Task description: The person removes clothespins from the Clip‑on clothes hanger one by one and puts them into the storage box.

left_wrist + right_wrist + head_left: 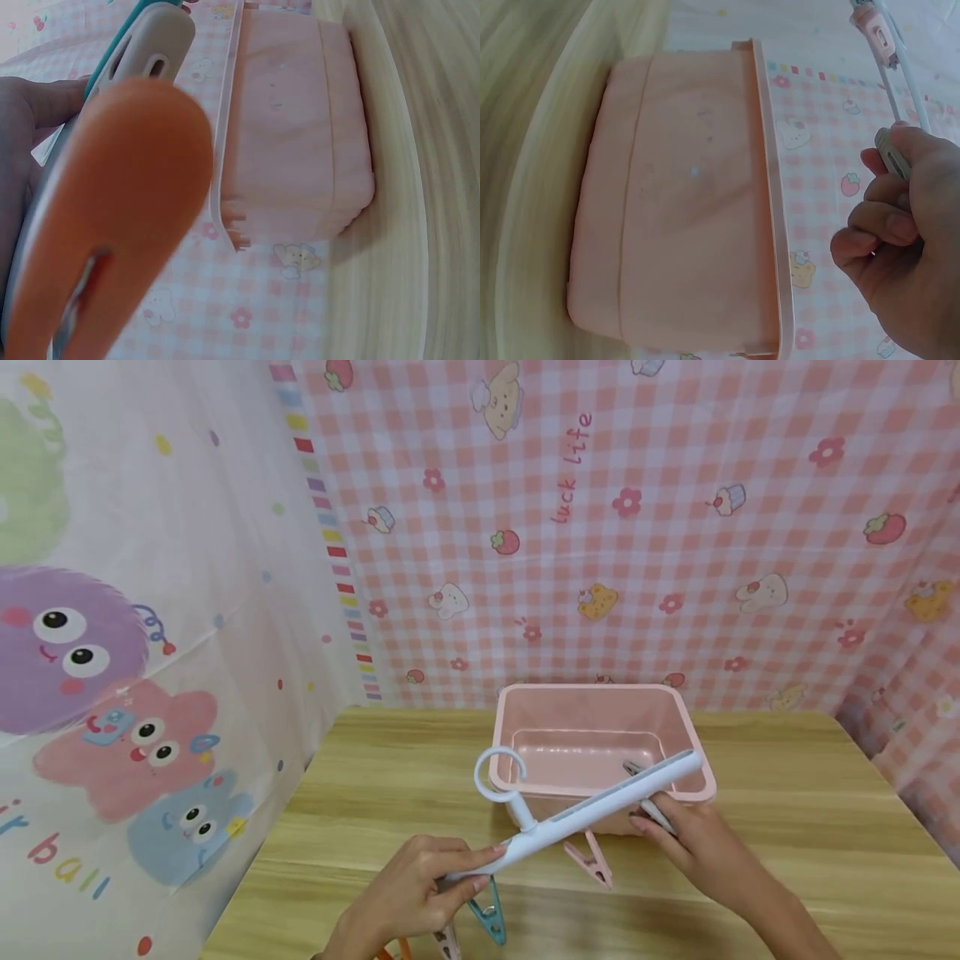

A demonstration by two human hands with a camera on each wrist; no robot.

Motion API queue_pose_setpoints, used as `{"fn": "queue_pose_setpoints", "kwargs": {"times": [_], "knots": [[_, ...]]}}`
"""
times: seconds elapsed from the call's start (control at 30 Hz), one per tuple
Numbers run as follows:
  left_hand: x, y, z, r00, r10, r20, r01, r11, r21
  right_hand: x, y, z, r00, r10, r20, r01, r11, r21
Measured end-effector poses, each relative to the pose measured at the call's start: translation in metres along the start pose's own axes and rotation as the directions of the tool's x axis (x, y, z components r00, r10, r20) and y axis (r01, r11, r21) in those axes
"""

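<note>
Above the table, a pale-blue hooked hanger

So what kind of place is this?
Probably an indoor corner decorated cheerfully, though I can't tell whether it's a home. There's a wood-patterned tabletop, a pink checked cloth behind it, and a white cloth with cartoon characters on the left.

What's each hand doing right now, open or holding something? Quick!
Left hand: closed, holding the pale blue hanger near one end.
Right hand: closed, pinching a grey clip near the hanger's other end.
</note>
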State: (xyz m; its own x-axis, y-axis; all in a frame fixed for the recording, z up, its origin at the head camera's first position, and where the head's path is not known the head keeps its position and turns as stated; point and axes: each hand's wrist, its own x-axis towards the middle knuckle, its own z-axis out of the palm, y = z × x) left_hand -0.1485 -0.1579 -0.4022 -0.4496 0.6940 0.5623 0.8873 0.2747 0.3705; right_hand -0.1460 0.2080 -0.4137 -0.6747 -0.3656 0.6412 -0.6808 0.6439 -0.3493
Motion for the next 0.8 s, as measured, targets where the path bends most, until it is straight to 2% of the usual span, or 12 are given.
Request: {"fn": "queue_pose_setpoints", "kwargs": {"times": [0.1,0.2,0.3,0.37,0.43,0.47,0.53,0.67,0.8], "knots": [[0.0,0.0,0.001,1.0,-0.008,0.005,0.008,1.0,-0.004,-0.003,-0.003,0.003,0.998,0.056,0.001,-0.056,0.99,0.13],[0.0,0.0,0.001,1.0,-0.017,0.007,0.017,1.0,-0.015,-0.004,-0.006,0.005,0.992,0.119,0.042,-0.126,0.961,0.246],[0.001,-0.001,0.001,1.0,0.008,0.002,-0.008,1.0,-0.011,-0.005,-0.008,0.006,0.984,0.158,0.083,-0.177,0.916,0.359],[0.001,-0.001,0.001,1.0,0.028,-0.005,-0.028,1.0,-0.007,-0.006,-0.007,0.007,0.98,0.152,0.127,-0.195,0.855,0.48],[0.002,-0.002,0.001,0.999,0.042,-0.01,-0.042,0.999,-0.009,-0.006,-0.007,0.008,0.98,0.116,0.164,-0.192,0.776,0.601],[0.002,-0.002,0.001,0.999,0.046,-0.012,-0.046,0.999,-0.011,-0.006,-0.006,0.009,0.977,0.098,0.189,-0.2,0.722,0.662],[0.002,-0.002,0.001,0.998,0.053,-0.016,-0.053,0.998,-0.017,-0.005,-0.006,0.011,0.974,0.042,0.225,-0.205,0.596,0.776],[0.002,-0.003,0.003,0.998,0.059,-0.021,-0.059,0.998,-0.023,-0.007,-0.006,0.014,0.965,-0.008,0.262,-0.238,0.391,0.889],[0.002,-0.003,0.003,0.998,0.052,-0.021,-0.053,0.998,-0.032,-0.007,-0.007,0.018,0.962,-0.083,0.26,-0.242,0.185,0.953]]}}
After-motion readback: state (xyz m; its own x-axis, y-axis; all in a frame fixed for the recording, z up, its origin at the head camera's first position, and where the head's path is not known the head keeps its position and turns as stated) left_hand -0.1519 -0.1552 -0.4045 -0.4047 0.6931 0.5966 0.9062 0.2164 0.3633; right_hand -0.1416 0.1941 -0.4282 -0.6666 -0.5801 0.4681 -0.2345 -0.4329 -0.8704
